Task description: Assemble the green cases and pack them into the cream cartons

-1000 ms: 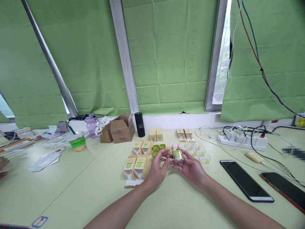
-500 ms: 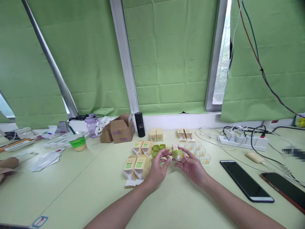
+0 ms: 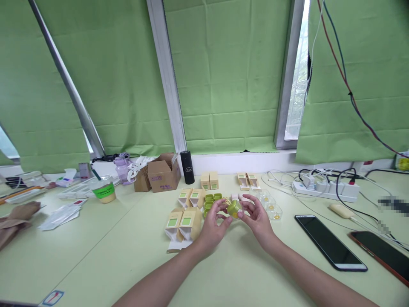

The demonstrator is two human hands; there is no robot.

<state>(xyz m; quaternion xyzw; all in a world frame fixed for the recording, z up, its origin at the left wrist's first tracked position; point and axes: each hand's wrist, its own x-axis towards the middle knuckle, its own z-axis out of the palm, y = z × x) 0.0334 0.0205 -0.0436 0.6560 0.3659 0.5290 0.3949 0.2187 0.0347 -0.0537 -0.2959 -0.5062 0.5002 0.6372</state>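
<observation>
Both my hands meet over the pale green table (image 3: 134,264) on a small green jar with a clear cover (image 3: 234,208). My left hand (image 3: 213,226) pinches its left side with thumb and fingertips. My right hand (image 3: 257,219) curls round its right side. Just behind the hands lie several green jars (image 3: 212,198) and clear plastic cups with yellow dots (image 3: 271,207). Kraft paper boxes with green labels (image 3: 183,222) stand left of my left hand.
Two phones (image 3: 329,242) lie at the right, with a power strip and cables (image 3: 326,186) behind them. A black bottle (image 3: 187,167), cardboard boxes (image 3: 163,172) and a drink cup (image 3: 104,189) stand near the windowsill. Another person's brown-sleeved hand (image 3: 17,217) reaches in at far left.
The jar has been turned between my fingers, and my right hand moved from cupping it underneath to gripping its side. The other person's hand at far left has come further in.
</observation>
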